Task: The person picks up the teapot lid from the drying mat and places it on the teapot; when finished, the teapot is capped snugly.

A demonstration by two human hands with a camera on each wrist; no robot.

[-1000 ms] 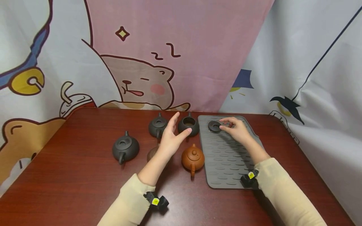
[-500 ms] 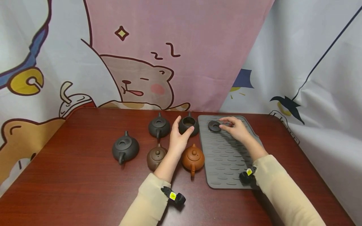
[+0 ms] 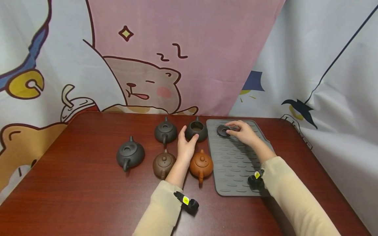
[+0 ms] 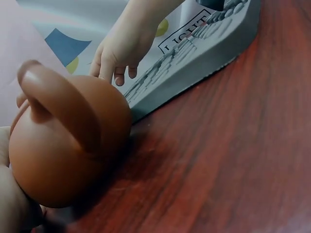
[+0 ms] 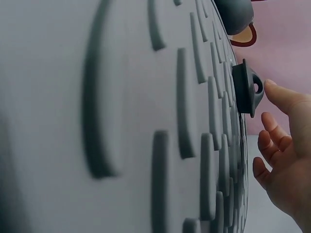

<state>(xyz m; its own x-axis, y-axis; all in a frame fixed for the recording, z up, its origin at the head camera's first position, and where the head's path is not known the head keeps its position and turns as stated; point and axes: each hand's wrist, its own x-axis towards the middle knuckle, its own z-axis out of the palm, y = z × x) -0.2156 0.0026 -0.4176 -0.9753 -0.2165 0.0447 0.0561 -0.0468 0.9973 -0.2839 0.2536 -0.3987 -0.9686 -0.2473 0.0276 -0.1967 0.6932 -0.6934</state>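
A black teapot without a lid [image 3: 200, 133] stands at the back of the table, left of the grey mat. My left hand [image 3: 185, 147] is at its near left side, thumb and index finger spread apart. Whether they touch it I cannot tell. A black lid [image 3: 222, 131] with a looped knob lies on the far left part of the mat. My right hand [image 3: 246, 133] reaches to it from the right. In the right wrist view, a fingertip of the right hand [image 5: 291, 145] is right beside the knob of the lid [image 5: 245, 90], the other fingers bent loosely below.
The grey ridged mat [image 3: 236, 173] lies on the right side of the red-brown table [image 3: 88, 196]. An orange teapot [image 3: 201, 164] and a brown teapot [image 3: 163, 164] flank my left forearm. Two lidded black teapots [image 3: 165, 131] stand farther left. A printed curtain closes the back.
My left hand has moved right and toward me, to the near left side of the lidless teapot, uncovering the brown one. My right hand has shifted slightly left at the lid.
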